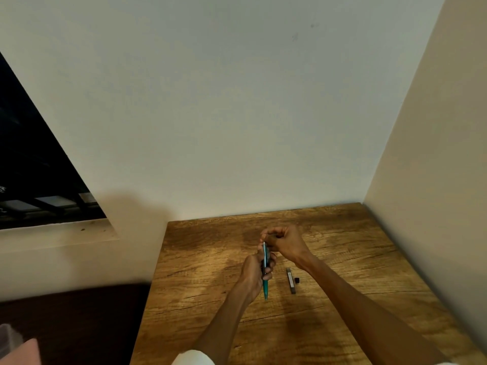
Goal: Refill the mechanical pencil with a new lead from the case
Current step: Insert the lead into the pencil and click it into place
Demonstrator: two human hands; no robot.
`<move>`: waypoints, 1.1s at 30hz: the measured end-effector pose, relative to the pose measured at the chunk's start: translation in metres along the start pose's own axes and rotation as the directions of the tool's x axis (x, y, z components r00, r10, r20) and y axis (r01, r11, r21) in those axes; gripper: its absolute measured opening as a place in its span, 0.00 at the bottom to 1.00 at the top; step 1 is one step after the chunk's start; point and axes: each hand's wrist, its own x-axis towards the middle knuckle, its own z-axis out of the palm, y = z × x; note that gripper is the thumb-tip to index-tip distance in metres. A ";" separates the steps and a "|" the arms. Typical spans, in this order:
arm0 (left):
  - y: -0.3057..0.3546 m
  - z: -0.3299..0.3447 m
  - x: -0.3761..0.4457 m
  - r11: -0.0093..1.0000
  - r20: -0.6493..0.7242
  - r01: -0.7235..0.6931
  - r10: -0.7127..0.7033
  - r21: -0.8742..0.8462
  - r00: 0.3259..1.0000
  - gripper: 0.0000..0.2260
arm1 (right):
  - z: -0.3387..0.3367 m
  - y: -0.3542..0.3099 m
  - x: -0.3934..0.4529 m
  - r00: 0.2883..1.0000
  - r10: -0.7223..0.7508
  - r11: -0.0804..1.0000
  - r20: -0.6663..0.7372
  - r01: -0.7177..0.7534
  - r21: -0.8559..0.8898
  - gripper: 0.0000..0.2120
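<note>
My left hand (253, 272) grips a teal mechanical pencil (265, 285) upright over the wooden table (342, 259), tip pointing down toward me. Right at the pencil's top end is my right hand (283, 239), its fingers pinched together; whatever sits between them is too small to make out. A slim dark lead case (290, 281) lies flat on the table just right of the pencil. Beside it rests a small black cap (297, 280).
The table fits into a corner, with a white wall (237, 127) behind and a beige wall (434, 180) on the right. A dark window (34, 167) and its sill are at far left. The table's left edge drops to a dark floor.
</note>
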 end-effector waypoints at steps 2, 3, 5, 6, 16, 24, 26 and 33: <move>0.000 0.000 0.000 1.000 -0.001 -0.002 0.002 -0.005 1.000 0.21 | -0.001 0.000 -0.001 1.000 -0.005 1.000 0.003 0.005 -0.017 0.05; 0.000 0.001 0.000 1.000 -0.003 -0.002 0.002 -0.007 1.000 0.21 | -0.001 0.000 -0.001 1.000 -0.006 1.000 0.004 0.006 -0.023 0.05; 0.000 0.001 0.000 1.000 -0.007 -0.004 0.004 -0.008 1.000 0.21 | -0.002 0.001 -0.002 1.000 -0.009 0.999 0.011 0.010 -0.037 0.05; 0.000 0.001 -0.001 1.000 -0.009 -0.005 0.005 -0.007 1.000 0.21 | -0.002 0.000 -0.002 1.000 -0.010 0.999 0.015 0.010 -0.045 0.05; 0.002 0.006 -0.006 1.000 -0.022 0.018 -0.018 -0.006 1.000 0.22 | -0.006 -0.005 -0.006 0.998 -0.005 0.994 0.058 0.011 -0.107 0.05; 0.011 0.009 -0.010 0.996 -0.037 0.003 -0.007 -0.087 0.999 0.22 | -0.006 -0.005 -0.004 0.996 0.018 0.995 0.088 -0.009 -0.101 0.03; 0.014 0.010 -0.011 0.993 -0.043 -0.004 -0.001 -0.115 0.999 0.20 | -0.006 -0.004 -0.004 0.996 0.017 0.995 0.092 -0.008 -0.103 0.05; 0.012 0.005 -0.018 0.974 0.027 0.048 -0.043 -0.222 0.999 0.18 | -0.004 -0.007 -0.001 0.998 0.022 1.000 -0.060 -0.022 0.005 0.06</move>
